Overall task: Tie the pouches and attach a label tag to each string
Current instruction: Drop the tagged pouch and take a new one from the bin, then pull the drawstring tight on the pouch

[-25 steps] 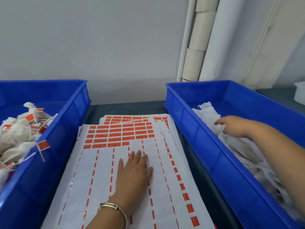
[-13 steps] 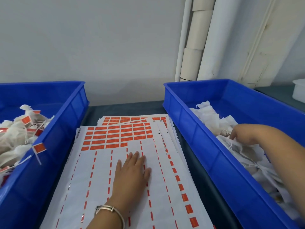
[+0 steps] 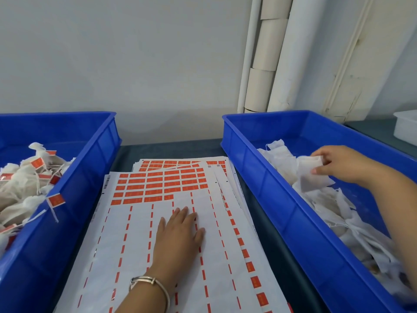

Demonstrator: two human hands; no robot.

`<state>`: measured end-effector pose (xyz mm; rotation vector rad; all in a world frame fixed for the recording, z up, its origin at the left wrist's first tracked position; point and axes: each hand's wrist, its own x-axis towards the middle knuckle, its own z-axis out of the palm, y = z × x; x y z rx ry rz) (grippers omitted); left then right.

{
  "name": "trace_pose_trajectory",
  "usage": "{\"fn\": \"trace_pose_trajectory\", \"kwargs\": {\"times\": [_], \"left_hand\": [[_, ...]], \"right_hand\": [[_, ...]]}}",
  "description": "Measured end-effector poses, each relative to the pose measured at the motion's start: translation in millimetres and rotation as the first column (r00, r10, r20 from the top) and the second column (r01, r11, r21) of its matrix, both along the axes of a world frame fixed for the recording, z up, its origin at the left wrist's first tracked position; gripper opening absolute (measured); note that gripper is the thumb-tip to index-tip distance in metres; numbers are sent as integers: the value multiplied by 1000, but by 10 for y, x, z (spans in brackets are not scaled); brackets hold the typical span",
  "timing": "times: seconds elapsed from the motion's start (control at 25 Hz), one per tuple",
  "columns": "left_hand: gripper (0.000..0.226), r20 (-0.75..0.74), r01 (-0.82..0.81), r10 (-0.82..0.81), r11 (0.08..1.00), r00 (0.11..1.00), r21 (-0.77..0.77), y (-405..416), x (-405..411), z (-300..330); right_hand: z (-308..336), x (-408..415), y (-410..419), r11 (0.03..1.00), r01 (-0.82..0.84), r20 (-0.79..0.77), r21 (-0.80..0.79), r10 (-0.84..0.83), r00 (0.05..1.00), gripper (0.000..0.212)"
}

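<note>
- Right hand (image 3: 338, 164): reaches into the right-hand blue plastic bin (image 3: 282, 199); thumb and fingers pinch a white, thin mesh fabric pouch (image 3: 312, 171), lifted a little above the heap.
- Held pouch: roughly rectangular and limp; the pinched end points toward the far wall, the free end hangs toward the viewer, so its long axis runs near to far.
- Heap of white untied pouches (image 3: 334, 213): crumpled, translucent, with loose strings, spread along the bin's floor.
- Left hand (image 3: 178, 238): lies flat, palm down, fingers straight and close together, pressing on the top white label sheet (image 3: 140, 222); a silver metal bangle (image 3: 150, 283) circles the wrist.
- Label sheets: glossy backing paper, long axis near to far; rectangular orange label tags (image 3: 158, 185) remain in rows at the far end, while only narrow orange strips remain nearer.
- Left-hand blue plastic bin (image 3: 90, 168): holds tied white pouches bearing orange tags (image 3: 24, 184); one tag hangs over its rim.
- Dark table surface (image 3: 171, 150): narrow bare strips separate the sheet stack from each bin; a wider bare band lies beyond the sheets.
</note>
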<state>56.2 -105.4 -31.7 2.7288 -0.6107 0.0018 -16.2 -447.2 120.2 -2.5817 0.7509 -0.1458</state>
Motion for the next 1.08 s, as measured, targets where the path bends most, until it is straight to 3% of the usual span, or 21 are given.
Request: {"fn": "trace_pose_trajectory", "kwargs": {"times": [0.08, 0.16, 0.36, 0.44, 0.52, 0.56, 0.64, 0.72, 0.76, 0.8, 0.92, 1.08], "left_hand": [[53, 10, -2, 2, 1000, 1000, -18, 1, 5, -10], [53, 19, -2, 2, 999, 1000, -47, 9, 8, -28], [45, -9, 20, -21, 996, 1000, -85, 31, 25, -11], [30, -75, -7, -18, 945, 997, -328, 54, 6, 65], [14, -252, -158, -27, 712, 967, -684, 106, 2, 216], [21, -335, -258, -30, 571, 942, -779, 130, 6, 302], [39, -521, -474, -64, 333, 851, -815, 170, 35, 435], [48, -621, -593, -134, 196, 772, -781, 204, 66, 476], [51, -613, -592, -151, 164, 776, -789, 221, 80, 475], [50, -584, -560, -155, 174, 797, -810, 229, 84, 481], [36, -435, -389, -80, 325, 897, -862, 225, 72, 473], [6, -306, -318, 119, 561, 945, -764, 173, 141, 356]], "right_hand": [[123, -43, 199, 998, -36, 195, 50, 26, 980, 24], [280, -96, 487, 996, -81, 352, 42, 61, 934, 12], [555, -288, 1508, 964, -257, 497, 74, 188, 847, 11], [415, -273, 1903, 926, -354, 482, 130, 253, 839, 13], [142, -152, 2193, 903, -382, 404, 197, 280, 871, 15], [-5, -63, 2288, 900, -377, 354, 217, 287, 890, 17], [-290, 154, 2390, 908, -349, 283, 231, 280, 917, 18], [-530, 352, 2413, 921, -304, 267, 242, 238, 934, 16], [-629, 449, 2399, 923, -284, 277, 258, 211, 937, 14], [-712, 536, 2387, 921, -269, 286, 281, 187, 940, 13], [-873, 714, 2367, 904, -283, 309, 319, 183, 933, 14], [-1023, 724, 2322, 885, -291, 397, 364, 136, 908, 14]]}}
